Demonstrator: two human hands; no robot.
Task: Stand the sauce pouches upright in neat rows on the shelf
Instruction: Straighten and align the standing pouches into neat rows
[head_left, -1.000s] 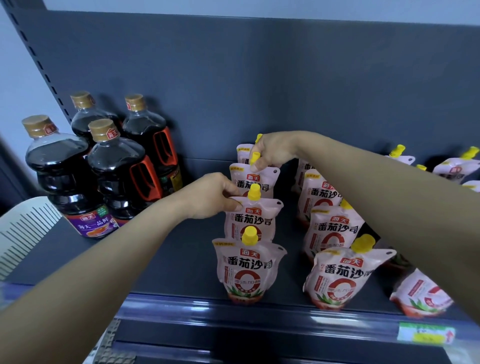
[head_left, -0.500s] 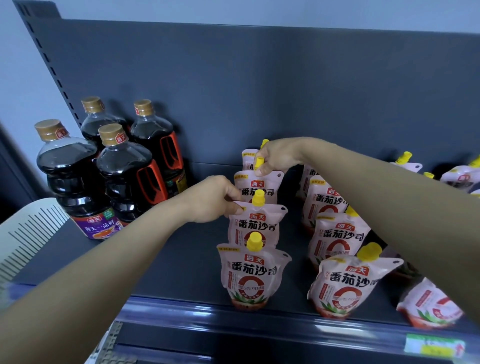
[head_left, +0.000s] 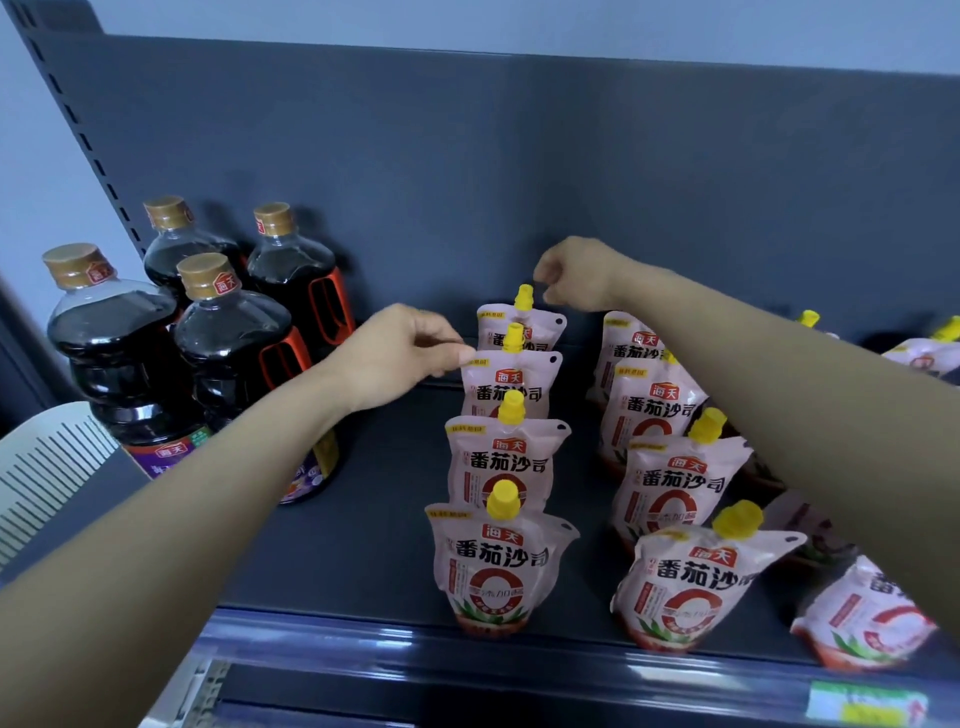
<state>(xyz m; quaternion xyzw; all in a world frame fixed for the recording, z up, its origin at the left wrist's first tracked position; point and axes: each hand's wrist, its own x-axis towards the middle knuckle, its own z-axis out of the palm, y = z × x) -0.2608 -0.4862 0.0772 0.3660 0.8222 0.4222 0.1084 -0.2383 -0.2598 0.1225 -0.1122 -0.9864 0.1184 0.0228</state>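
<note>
Tomato sauce pouches (head_left: 503, 566) with yellow spouts stand upright in a front-to-back row of four on a dark shelf (head_left: 363, 545), with a second row (head_left: 675, 488) just to the right. The left hand (head_left: 400, 353) pinches the top left corner of the third pouch back (head_left: 511, 382). The right hand (head_left: 576, 273), fingers curled, hovers just beside the rearmost pouch's spout (head_left: 523, 297), apparently not touching it. Four soy sauce bottles (head_left: 228, 332) stand at left.
</note>
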